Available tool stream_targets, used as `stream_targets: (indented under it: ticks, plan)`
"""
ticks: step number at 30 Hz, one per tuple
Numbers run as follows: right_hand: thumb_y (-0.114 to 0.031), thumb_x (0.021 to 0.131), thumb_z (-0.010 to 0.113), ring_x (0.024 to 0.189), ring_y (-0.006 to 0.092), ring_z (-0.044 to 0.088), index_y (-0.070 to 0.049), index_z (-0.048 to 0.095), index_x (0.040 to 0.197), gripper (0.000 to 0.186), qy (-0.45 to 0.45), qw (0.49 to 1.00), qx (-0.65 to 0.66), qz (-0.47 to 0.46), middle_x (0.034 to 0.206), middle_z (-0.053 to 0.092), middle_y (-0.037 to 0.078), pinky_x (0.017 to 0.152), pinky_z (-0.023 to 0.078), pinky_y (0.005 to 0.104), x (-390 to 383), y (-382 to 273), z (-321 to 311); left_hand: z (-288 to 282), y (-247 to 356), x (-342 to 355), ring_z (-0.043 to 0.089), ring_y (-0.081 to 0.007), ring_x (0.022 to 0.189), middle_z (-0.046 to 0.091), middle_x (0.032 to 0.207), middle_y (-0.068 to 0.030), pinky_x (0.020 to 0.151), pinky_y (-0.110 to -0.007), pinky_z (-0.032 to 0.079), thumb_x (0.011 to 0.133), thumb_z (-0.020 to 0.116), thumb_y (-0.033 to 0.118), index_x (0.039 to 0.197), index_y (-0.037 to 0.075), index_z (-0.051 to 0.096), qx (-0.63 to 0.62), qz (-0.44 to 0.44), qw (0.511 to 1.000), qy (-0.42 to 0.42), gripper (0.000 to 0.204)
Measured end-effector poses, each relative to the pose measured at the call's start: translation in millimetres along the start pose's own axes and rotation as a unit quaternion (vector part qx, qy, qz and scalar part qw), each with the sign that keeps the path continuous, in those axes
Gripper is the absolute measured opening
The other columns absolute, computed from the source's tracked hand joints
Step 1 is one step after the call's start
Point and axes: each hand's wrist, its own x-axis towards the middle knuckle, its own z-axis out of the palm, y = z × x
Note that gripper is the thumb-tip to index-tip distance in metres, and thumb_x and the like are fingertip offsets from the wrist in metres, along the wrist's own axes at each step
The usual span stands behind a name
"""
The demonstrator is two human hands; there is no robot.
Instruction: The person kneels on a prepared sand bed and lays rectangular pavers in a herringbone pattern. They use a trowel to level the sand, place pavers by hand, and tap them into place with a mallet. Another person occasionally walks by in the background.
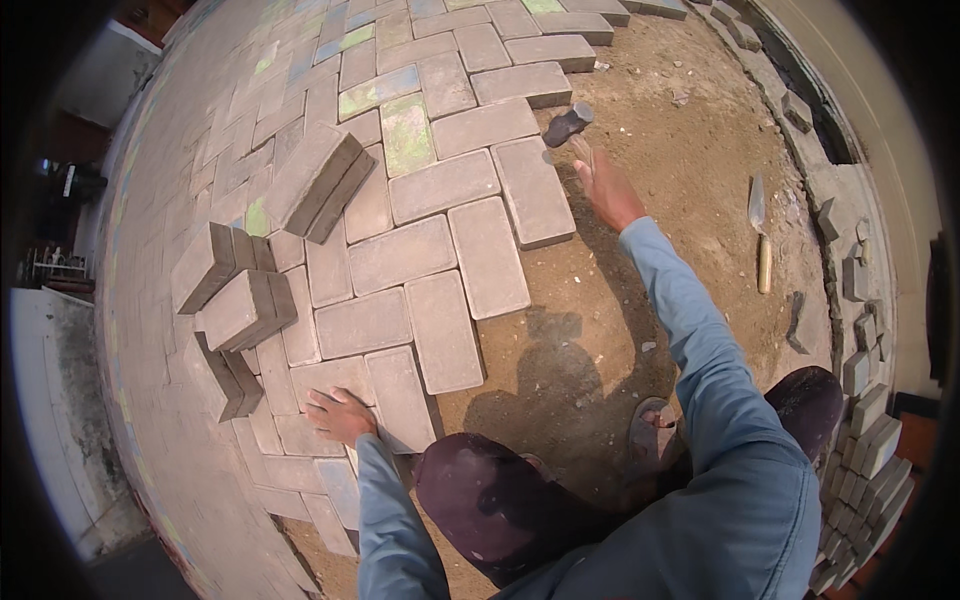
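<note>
My right hand (608, 192) is wrapped round the short wooden handle of a hammer (569, 125). Its dark metal head is by the far end of an upright-laid paver (533, 190) at the edge of the laid surface; whether they touch I cannot tell. My left hand (341, 415) lies flat, fingers spread, on a grey paver (335, 378) near my knee. The pavers form a herringbone pattern, and a few bear green or blue paint. Bare sandy soil (690, 130) begins at their stepped right edge.
Loose pavers stand in pairs on the paving at left, one pair (325, 185) farther off than the others (245, 310). A trowel (760, 230) with a wooden handle lies on the soil at right. Stacked pavers (865, 490) and broken pieces line the wall side. My sandalled foot (652, 430) rests on the soil.
</note>
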Motion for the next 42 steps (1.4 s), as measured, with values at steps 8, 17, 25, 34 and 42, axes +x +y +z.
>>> stream_targets:
  ticks: [8,17,25,34,42]
  plan:
    - [-0.028,0.104,0.051,0.099,0.0471,0.068,-0.003,0.047,0.116,0.028,-0.082,0.985,-0.133,-0.078,0.104,0.069,0.027,0.084,0.052,0.0586,20,-28,-6,7,15,-7,0.029,-0.036,0.151,0.031,0.163,-0.0215,0.121,-0.057,0.022,0.108,0.032,0.048,0.158,0.013,0.033,-0.023,0.029,0.999,0.003,0.061]
    - [-0.031,0.102,0.056,0.097,0.0457,0.069,-0.001,0.051,0.114,0.033,-0.083,0.987,-0.123,-0.064,0.105,0.069,0.028,0.082,0.053,0.0549,2,-18,11,3,14,-15,0.026,-0.036,0.153,0.028,0.164,-0.0218,0.122,-0.059,0.021,0.108,0.032,0.049,0.159,0.013,0.031,-0.05,0.022,0.998,0.008,0.063]
    - [-0.021,0.104,0.051,0.055,0.0093,0.05,-0.01,0.044,0.105,0.013,-0.2,0.845,0.45,0.209,0.079,0.055,0.004,0.042,0.042,0.0263,-56,25,-25,5,26,-7,0.032,-0.039,0.149,0.034,0.16,-0.023,0.119,-0.059,0.026,0.103,0.051,0.033,0.152,0.005,0.04,-0.106,0.118,0.987,0.011,0.058]
    - [-0.02,0.106,0.05,0.058,0.0082,0.046,-0.011,0.042,0.108,0.012,-0.082,0.744,0.602,0.277,0.084,0.051,0.003,0.045,0.042,0.0243,-64,101,-45,-115,343,-130,0.029,-0.0418,0.15,0.034,0.158,-0.0273,0.124,-0.051,0.024,0.095,0.062,0.053,0.149,-0.005,0.041,-0.255,0.727,0.637,0.033,0.081]
    - [-0.026,0.106,0.052,0.059,0.0105,0.046,-0.004,0.043,0.127,0.031,-0.155,0.797,0.521,0.261,0.082,0.049,0.003,0.046,0.041,0.0285,-17,98,3,-87,394,-172,0.02,-0.0502,0.151,0.024,0.159,-0.037,0.124,-0.056,0.019,0.093,0.056,0.067,0.15,-0.014,0.03,-0.196,0.712,0.674,0.021,0.103]
